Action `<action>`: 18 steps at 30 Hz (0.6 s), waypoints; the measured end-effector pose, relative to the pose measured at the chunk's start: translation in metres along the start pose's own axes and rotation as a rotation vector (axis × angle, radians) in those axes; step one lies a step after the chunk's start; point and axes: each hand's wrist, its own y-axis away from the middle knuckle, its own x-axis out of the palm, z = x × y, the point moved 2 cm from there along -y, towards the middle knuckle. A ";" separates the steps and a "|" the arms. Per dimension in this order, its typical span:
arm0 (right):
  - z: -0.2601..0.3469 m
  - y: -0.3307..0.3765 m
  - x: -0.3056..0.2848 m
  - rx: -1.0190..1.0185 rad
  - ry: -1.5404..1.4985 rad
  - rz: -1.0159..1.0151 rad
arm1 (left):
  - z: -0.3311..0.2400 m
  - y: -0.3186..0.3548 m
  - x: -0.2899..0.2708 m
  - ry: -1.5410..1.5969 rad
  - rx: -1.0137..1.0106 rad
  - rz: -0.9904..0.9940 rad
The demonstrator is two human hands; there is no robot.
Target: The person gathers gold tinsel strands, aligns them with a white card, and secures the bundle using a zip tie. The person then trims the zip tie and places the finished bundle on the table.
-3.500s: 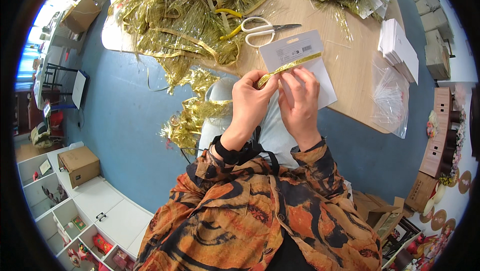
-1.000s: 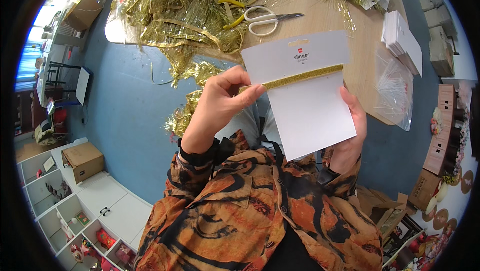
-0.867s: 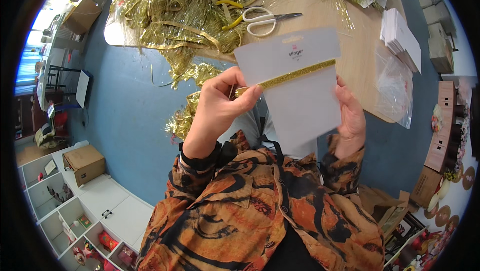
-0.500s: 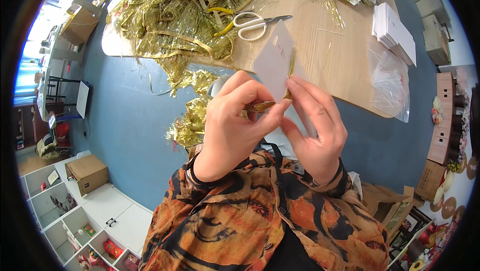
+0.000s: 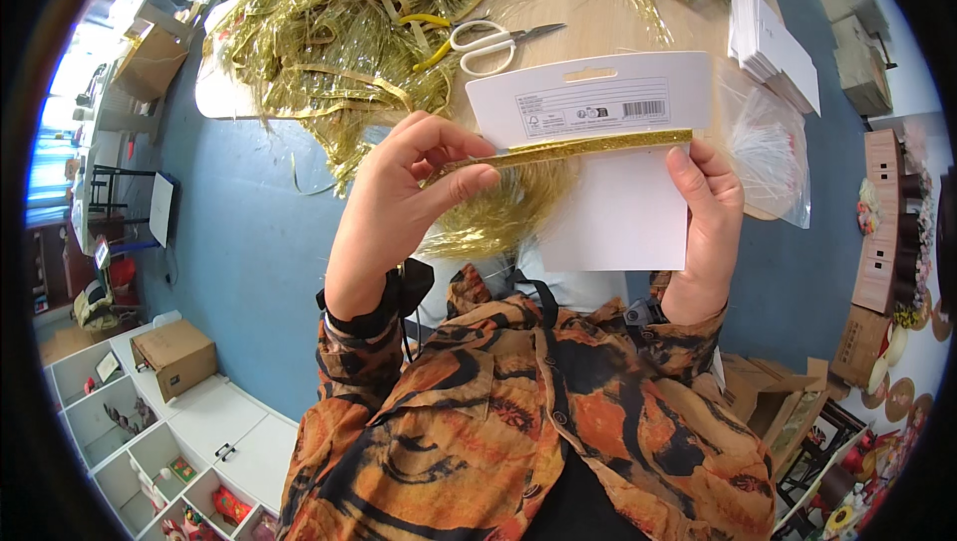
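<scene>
A white header card (image 5: pixel 626 217), with a hang slot in its wide top and a printed label, faces me in front of my chest. Across it runs a gold fringe band (image 5: pixel 598 143), pulled nearly straight, with shiny gold strands (image 5: pixel 498 214) hanging behind and below its left part. My right hand (image 5: pixel 710 222) pinches the card's right edge together with the band's right end, thumb in front. The band's left stretch is gripped between thumb and curled fingers of my left hand (image 5: pixel 394 207), left of the card.
On the wooden table (image 5: pixel 638 30), a heap of gold fringe (image 5: pixel 339 17) lies at the far left. Scissors with white handles (image 5: pixel 488 47) and a yellow-handled tool (image 5: pixel 431 54) rest beside it. White cards (image 5: pixel 768 37) and a clear bag of thin white strips (image 5: pixel 763 147) lie right.
The card has turned from edge-on to face me. My hands have moved apart, stretching the gold band across it, the left hand going left and the right hand going right.
</scene>
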 end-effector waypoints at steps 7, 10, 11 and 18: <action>0.000 0.000 -0.002 0.000 -0.016 0.011 | 0.005 0.000 0.003 0.055 -0.029 0.007; 0.001 -0.001 -0.004 0.001 -0.027 0.012 | 0.004 -0.001 0.003 0.012 -0.053 0.008; 0.001 -0.001 -0.005 0.003 -0.035 0.011 | 0.004 -0.001 0.003 -0.005 -0.070 0.007; -0.003 -0.004 -0.005 0.046 -0.115 0.050 | 0.004 -0.002 0.001 -0.067 -0.047 0.008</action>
